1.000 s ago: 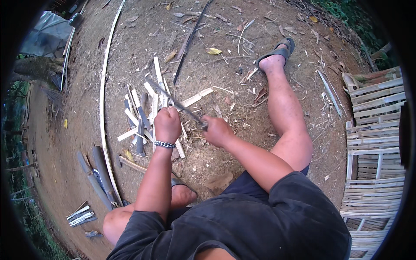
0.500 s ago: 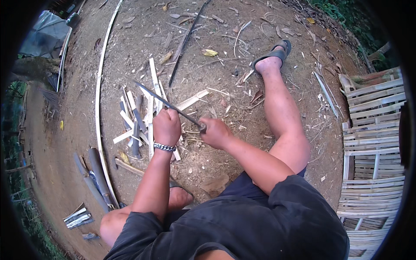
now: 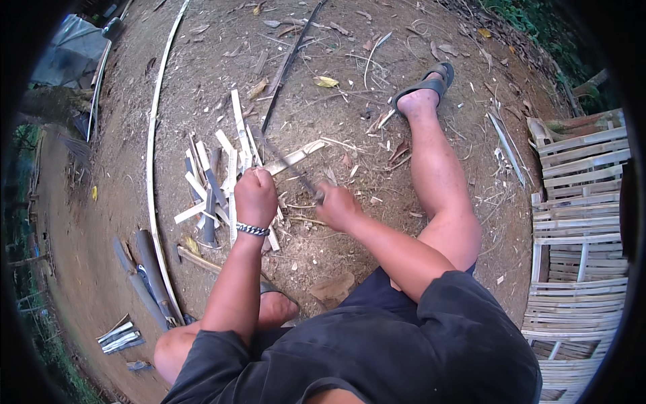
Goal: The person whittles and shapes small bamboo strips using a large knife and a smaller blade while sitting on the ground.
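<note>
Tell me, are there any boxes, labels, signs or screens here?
None that I can see: no package, label, sign or screen.
Closest thing: a grey plastic sheet, crumpled, at the top left edge of the dirt yard.
Otherwise only pale split bamboo strips on the ground by the left hand, and a slatted bamboo panel at the right.

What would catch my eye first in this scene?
Two bare hands meet at the centre: the left hand is fisted, the right hand grips a dark blade. Pale split bamboo strips lie scattered on the dirt just beyond. A woven bamboo panel fills the right edge.
</note>
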Demonstrator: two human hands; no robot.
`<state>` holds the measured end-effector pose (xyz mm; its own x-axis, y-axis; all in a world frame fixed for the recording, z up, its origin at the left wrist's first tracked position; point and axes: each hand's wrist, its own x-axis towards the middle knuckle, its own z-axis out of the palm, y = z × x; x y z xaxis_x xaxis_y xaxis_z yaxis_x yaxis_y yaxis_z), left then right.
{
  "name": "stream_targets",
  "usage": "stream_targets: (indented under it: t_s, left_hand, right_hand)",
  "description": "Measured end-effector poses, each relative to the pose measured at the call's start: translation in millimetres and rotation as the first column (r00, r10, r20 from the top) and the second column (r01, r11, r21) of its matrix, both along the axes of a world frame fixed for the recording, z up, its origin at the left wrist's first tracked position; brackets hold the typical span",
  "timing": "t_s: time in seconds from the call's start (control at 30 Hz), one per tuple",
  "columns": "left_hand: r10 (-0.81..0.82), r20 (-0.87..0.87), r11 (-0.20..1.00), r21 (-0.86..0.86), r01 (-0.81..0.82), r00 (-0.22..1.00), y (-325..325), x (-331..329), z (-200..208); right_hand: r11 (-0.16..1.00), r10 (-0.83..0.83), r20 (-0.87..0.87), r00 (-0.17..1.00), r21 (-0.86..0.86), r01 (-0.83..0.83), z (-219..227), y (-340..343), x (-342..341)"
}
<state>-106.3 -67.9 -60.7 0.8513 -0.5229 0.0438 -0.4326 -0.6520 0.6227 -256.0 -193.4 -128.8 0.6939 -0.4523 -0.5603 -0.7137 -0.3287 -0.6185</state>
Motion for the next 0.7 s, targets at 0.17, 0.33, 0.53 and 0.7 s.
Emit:
stream_targets:
  t_s: [0.17,0.33,0.53,0.7]
  left_hand:
    - [-0.078,0.061,0.997,-0.009,0.078,0.995,-14,-12,1]
    - [0.004,-0.018,1.000,0.005,-0.004,1.000,-4,-1,11]
    - [-0.083,0.021,0.996,-0.039,0.083,0.996,-11,4,0]
    - [0.059,-0.114,0.998,-0.023,-0.062,0.992,-8,15,3]
  right_hand:
    - [0.995,-0.100,-0.138,0.985,-0.011,0.100,-54,-39,-21]
    - [1.000,-0.002,0.049,0.999,0.016,0.001,7,0,6]
    - [0.985,-0.175,-0.140,0.975,-0.011,0.175,-96,-30,-27]
    - [0.969,-0.242,-0.141,0.960,-0.083,0.232,-91,-12,-38]
